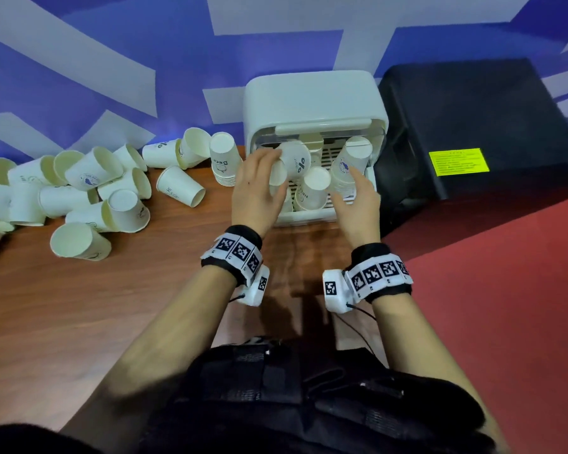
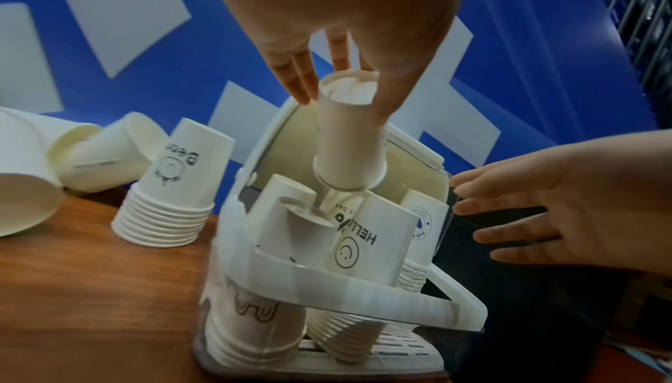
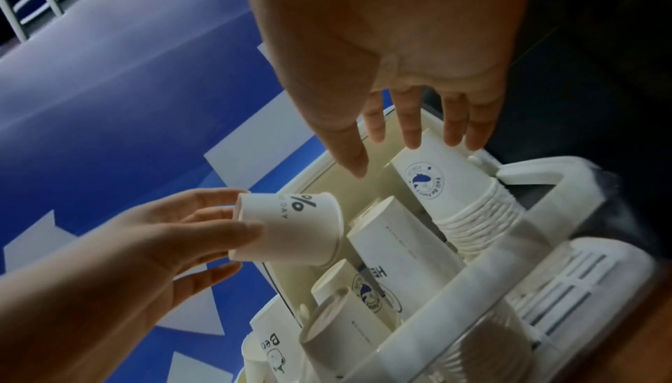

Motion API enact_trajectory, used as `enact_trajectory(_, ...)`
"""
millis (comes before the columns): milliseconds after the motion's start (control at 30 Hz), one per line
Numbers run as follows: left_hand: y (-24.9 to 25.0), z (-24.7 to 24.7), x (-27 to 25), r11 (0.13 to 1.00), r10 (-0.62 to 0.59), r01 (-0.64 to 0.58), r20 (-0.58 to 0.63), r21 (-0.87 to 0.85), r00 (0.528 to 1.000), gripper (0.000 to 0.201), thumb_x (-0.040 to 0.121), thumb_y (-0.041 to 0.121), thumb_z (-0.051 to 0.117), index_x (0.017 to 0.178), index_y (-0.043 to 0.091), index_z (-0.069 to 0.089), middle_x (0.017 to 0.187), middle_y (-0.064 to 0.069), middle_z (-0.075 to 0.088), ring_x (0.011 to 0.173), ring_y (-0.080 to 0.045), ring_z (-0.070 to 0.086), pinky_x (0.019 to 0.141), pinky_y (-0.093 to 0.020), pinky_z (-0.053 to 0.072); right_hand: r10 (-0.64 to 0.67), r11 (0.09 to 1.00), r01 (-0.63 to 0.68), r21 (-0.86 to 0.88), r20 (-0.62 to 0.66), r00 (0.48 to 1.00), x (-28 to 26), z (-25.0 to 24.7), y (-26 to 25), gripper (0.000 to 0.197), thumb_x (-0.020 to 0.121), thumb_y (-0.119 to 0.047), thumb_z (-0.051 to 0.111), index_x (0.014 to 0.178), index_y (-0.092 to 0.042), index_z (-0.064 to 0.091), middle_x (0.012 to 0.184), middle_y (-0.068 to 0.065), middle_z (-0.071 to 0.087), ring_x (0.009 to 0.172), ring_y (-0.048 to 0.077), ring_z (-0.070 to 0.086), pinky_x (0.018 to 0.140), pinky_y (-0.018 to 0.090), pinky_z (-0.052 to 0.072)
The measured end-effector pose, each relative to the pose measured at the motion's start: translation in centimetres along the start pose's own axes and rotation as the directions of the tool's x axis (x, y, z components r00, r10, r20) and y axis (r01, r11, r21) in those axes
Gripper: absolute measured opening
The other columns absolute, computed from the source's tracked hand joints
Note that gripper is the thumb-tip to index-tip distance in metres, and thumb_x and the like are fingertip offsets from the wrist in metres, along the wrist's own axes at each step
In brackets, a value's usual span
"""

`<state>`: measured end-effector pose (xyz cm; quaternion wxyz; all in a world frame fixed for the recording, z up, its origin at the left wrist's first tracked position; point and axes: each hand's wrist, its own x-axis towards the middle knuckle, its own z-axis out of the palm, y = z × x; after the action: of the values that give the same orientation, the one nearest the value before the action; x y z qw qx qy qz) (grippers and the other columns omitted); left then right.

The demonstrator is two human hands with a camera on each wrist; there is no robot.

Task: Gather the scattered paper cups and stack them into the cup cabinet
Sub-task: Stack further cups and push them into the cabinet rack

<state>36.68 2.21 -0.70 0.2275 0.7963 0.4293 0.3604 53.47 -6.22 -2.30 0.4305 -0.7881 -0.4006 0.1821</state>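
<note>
The left hand (image 1: 254, 188) holds a paper cup (image 1: 295, 162) upside-down over the stacks in the cup cabinet (image 1: 312, 96) at the desk's (image 1: 128, 306) far right corner. The right hand (image 1: 354, 204) hovers with fingers spread beside a tall stack (image 1: 348, 168). Scattered cups (image 1: 89, 191) crowd the far left edge.

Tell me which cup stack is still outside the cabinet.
The upside-down stack with the "Bear" print, standing on the wooden table just left of the cabinet; the other stacks sit inside it.

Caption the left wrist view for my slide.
Left hand lowers an upside-down white paper cup into the open white plastic cup cabinet.
</note>
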Motion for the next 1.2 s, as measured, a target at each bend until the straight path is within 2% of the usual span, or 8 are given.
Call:
enact_trajectory(133, 0.0, 1.6, 1.0, 0.997, 0.042, -0.043, 0.008, 0.06, 0.999, 0.044, 0.083, 0.012, 0.061, 0.127, 0.012, 0.055, 0.129, -0.012, 0.047, 0.121, -0.026, 0.043, 0.096, -0.042, 0.046, 0.089, 0.996, -0.088, 0.03, -0.061, 0.994, -0.7, -0.7, 0.9, 0.053, 0.085, -0.02, 0.06, 0.137, -0.013, 0.049, 0.132, 0.01, 0.055, 0.123, 0.025, 0.046, 0.106, 0.042, 0.037)
enact_trajectory(233, -0.2, 2.6, 1.6, 0.994, 0.074, -0.076, 0.024, 0.075, 0.997, 0.046, 0.081, 0.008, 0.062, 0.126, 0.011, 0.055, 0.127, -0.015, 0.046, 0.118, -0.029, 0.046, 0.09, -0.043, 0.049, 0.104, 0.994, -0.099, 0.054, -0.094, 0.99, -0.9, -0.6, 1.4, 0.051, 0.087, -0.02, 0.06, 0.136, -0.013, 0.049, 0.132, 0.01, 0.054, 0.122, 0.024, 0.047, 0.105, 0.044, 0.037)
enact_trajectory(367, -0.6, 3.7, 2.1, 0.978, 0.168, -0.17, 0.027, 0.122, 0.985, 0.047, 0.078, 0.004, 0.059, 0.125, 0.008, 0.051, 0.122, -0.02, 0.05, 0.111, -0.035, 0.05, 0.089, -0.043, 0.048, 0.132, 0.988, -0.124, 0.088, -0.097, 0.986, -1.2, -0.4, 1.4, 0.048, 0.089, -0.015, 0.059, 0.136, -0.012, 0.049, 0.132, 0.009, 0.052, 0.125, 0.023, 0.045, 0.106, 0.044, 0.037)
enact_trajectory(600, -1.3, 5.8, 2.9, 0.956, 0.266, -0.256, -0.057, 0.143, 0.962, 0.05, 0.076, -0.002, 0.061, 0.123, 0.012, 0.051, 0.113, -0.014, 0.053, 0.105, -0.028, 0.046, 0.09, -0.039, 0.043, 0.172, 0.979, -0.158, 0.129, -0.108, 0.979, -1.5, -0.3, 1.6, 0.047, 0.09, -0.014, 0.055, 0.136, -0.015, 0.048, 0.134, 0.004, 0.05, 0.128, 0.018, 0.043, 0.108, 0.044, 0.036)
enact_trajectory(733, -1.6, 6.8, 3.2, 0.964, 0.26, -0.254, -0.076, 0.072, 0.963, 0.041, 0.078, -0.007, 0.056, 0.118, 0.006, 0.055, 0.114, -0.016, 0.06, 0.113, -0.031, 0.05, 0.1, -0.038, 0.04, 0.198, 0.975, -0.183, 0.129, -0.112, 0.974, -1.5, 0.0, 2.1, 0.046, 0.089, -0.016, 0.054, 0.135, -0.015, 0.049, 0.132, 0.003, 0.051, 0.125, 0.019, 0.046, 0.106, 0.045, 0.038)
enact_trajectory(867, -1.5, 7.1, 3.2, 0.971, 0.237, -0.238, 0.065, 0.006, 0.969, 0.045, 0.077, -0.01, 0.048, 0.119, 0.0, 0.059, 0.135, -0.015, 0.053, 0.13, -0.031, 0.044, 0.112, -0.041, 0.032, 0.22, 0.97, -0.206, 0.13, -0.104, 0.97, -1.7, 0.6, 2.5, 0.047, 0.087, -0.021, 0.052, 0.133, -0.015, 0.051, 0.127, -0.001, 0.052, 0.12, 0.02, 0.049, 0.103, 0.045, 0.041)
enact_trajectory(1000, -2.0, 7.3, 3.4, 0.972, 0.199, -0.221, 0.232, 0.076, 0.952, 0.052, 0.085, 0.007, 0.05, 0.137, 0.006, 0.046, 0.148, -0.015, 0.039, 0.137, -0.036, 0.033, 0.115, -0.046, 0.025, 0.229, 0.969, -0.217, 0.122, -0.096, 0.969, -1.8, 0.7, 2.6, 0.047, 0.088, -0.019, 0.051, 0.135, -0.017, 0.05, 0.128, -0.002, 0.051, 0.119, 0.021, 0.049, 0.103, 0.045, 0.041)
enact_trajectory(1200, -1.9, 7.6, 3.8, 0.963, 0.118, -0.181, 0.294, 0.197, 0.948, 0.057, 0.095, 0.039, 0.047, 0.145, 0.012, 0.038, 0.146, -0.019, 0.04, 0.133, -0.038, 0.037, 0.114, -0.044, 0.025, 0.223, 0.971, -0.21, 0.118, -0.114, 0.968, -1.6, 0.8, 2.1, 0.047, 0.088, -0.02, 0.05, 0.135, -0.017, 0.05, 0.132, 0.0, 0.052, 0.123, 0.02, 0.047, 0.105, 0.047, 0.039)
